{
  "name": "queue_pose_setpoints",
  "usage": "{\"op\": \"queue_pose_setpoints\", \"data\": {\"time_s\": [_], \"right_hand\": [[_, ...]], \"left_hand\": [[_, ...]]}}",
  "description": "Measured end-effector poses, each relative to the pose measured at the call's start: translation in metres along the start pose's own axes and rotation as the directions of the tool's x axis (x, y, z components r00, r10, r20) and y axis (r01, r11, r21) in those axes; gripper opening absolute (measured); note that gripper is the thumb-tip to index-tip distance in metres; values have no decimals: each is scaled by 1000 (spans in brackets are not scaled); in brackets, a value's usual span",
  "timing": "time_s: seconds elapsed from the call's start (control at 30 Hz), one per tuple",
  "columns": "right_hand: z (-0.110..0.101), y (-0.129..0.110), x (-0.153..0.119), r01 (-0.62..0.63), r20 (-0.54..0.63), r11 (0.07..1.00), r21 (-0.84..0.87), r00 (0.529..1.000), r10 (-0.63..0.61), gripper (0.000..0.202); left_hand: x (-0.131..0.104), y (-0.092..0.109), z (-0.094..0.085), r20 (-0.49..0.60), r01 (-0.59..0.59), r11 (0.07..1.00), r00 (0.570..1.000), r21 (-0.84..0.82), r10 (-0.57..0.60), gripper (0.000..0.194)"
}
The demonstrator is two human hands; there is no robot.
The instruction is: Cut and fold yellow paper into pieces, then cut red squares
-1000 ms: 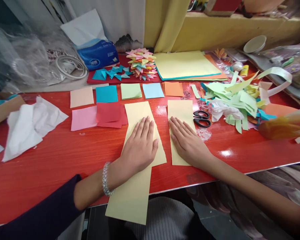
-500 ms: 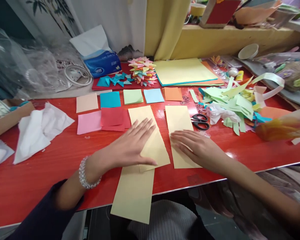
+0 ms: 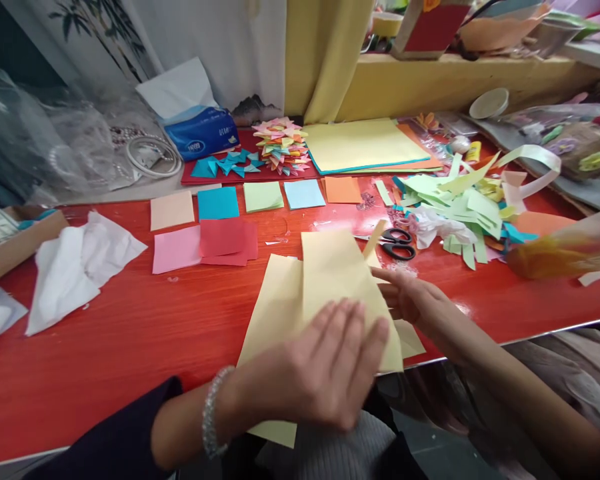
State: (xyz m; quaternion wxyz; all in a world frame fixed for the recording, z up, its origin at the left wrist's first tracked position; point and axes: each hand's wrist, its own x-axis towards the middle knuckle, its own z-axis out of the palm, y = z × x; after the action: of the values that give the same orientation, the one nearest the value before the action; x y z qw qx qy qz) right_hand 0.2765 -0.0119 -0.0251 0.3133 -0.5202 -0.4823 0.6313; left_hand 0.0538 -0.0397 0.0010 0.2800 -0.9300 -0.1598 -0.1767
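My left hand [image 3: 325,367], wearing a clear beaded bracelet, is over the lower part of a pale yellow paper strip [image 3: 335,267]. Its fingers lie along the top; the thumb is hidden, and the strip appears held raised. Beneath and to its left, another yellow paper piece [image 3: 273,293] reaches down over the table edge. On the right, my right hand [image 3: 413,300] has its fingers apart at the strip's edge, fingertips partly covered. Under that area lies a further yellow strip [image 3: 410,339], mostly covered, and a narrow yellow sliver [image 3: 375,239] sticks up behind.
Black-handled scissors [image 3: 399,244] lie just beyond my right hand. Coloured paper squares [image 3: 218,201] sit in rows, with a folded-paper stack [image 3: 282,147] and large sheets [image 3: 365,143] behind. Paper scraps [image 3: 465,210] are heaped right; crumpled tissue [image 3: 83,270] lies left on the red table [image 3: 180,320].
My left hand has carried the torn-edged yellow strip right and toward me, over the other strip. My right hand has come off lying flat and turned onto its side.
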Motion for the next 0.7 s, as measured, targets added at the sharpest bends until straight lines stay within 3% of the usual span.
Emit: {"op": "queue_pose_setpoints", "data": {"time_s": [0.07,0.13,0.2,0.27,0.37,0.43,0.53,0.63,0.7], "right_hand": [[3,-3,3,-55,-19,998,4,998,55,32],[5,-3,4,-57,-2,998,-18,998,56,25],[3,-2,5,-23,-9,997,-79,1000,23,27],[-1,-2,4,-3,-23,985,-171,1000,-1,40],[-8,-7,3,37,84,981,-189,996,-22,60],[-12,-12,3,72,157,987,-142,986,-49,63],[-18,-14,9,77,131,992,-95,989,-64,63],[-25,-5,16,39,56,992,-118,998,-32,65],[-29,3,20,45,-58,977,-211,997,-58,68]], "left_hand": [[7,14,2,-40,-99,994,994,-50,97,42],[10,22,8,-52,-94,973,995,-212,85,45],[10,16,16,13,40,894,999,-445,-39,57],[4,-3,22,160,223,807,974,-547,-160,67],[-14,-42,31,390,493,763,856,-418,-339,50],[-28,-62,39,509,640,716,731,-280,-454,61],[-42,-73,49,643,692,691,630,-209,-436,64],[-44,-76,50,709,687,689,604,-231,-365,38],[-41,-81,41,734,704,633,607,-321,-304,22]]}}
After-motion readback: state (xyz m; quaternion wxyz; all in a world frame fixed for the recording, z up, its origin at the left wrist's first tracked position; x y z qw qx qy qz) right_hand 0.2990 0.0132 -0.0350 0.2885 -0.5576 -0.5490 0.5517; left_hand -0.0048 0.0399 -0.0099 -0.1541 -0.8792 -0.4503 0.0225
